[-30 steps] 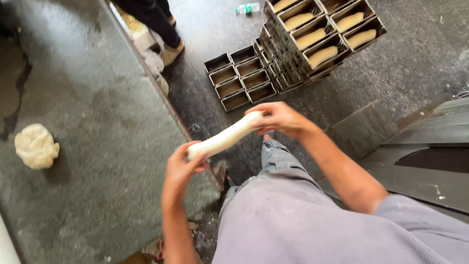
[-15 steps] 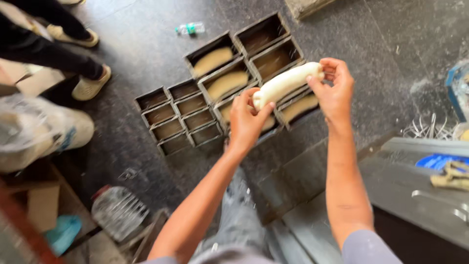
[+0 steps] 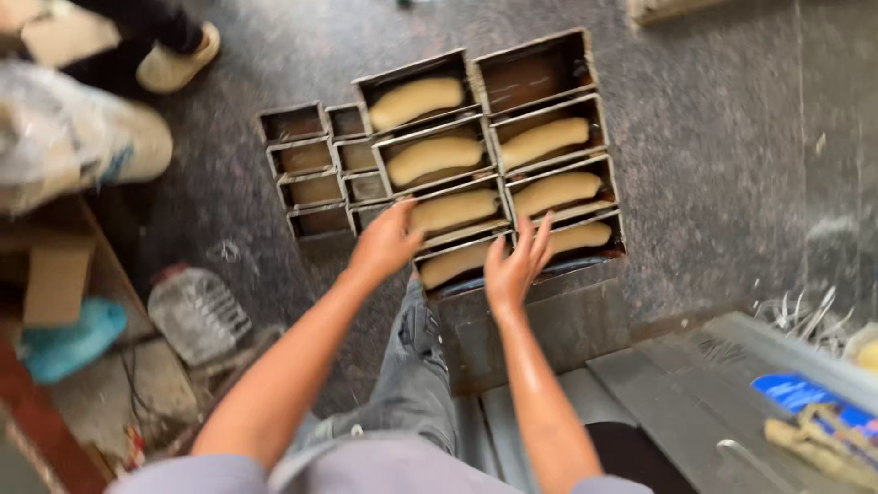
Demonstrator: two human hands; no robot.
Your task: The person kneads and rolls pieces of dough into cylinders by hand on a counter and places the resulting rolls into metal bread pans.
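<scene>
A block of metal loaf pans (image 3: 585, 64) stands on the dark floor, most of them holding a pale dough log. The nearest left pan holds a dough log (image 3: 451, 264) between my two hands. My left hand (image 3: 387, 243) hovers at that pan's left end, fingers loose and empty. My right hand (image 3: 516, 267) is spread open at its right end, touching the rim beside another filled pan (image 3: 580, 238). The far right pan (image 3: 535, 78) is empty.
Smaller empty pans (image 3: 309, 170) sit left of the block. A clear plastic jug (image 3: 198, 314), cardboard (image 3: 55, 284) and a blue object (image 3: 64, 340) lie at left. Another person's shoe (image 3: 179, 59) and a white sack (image 3: 87, 142) are at top left. A metal surface (image 3: 713, 384) is at right.
I turned from the table toward the pans, carrying a dough log in both hands. The log now lies in the nearest pan and both hands have let go.
</scene>
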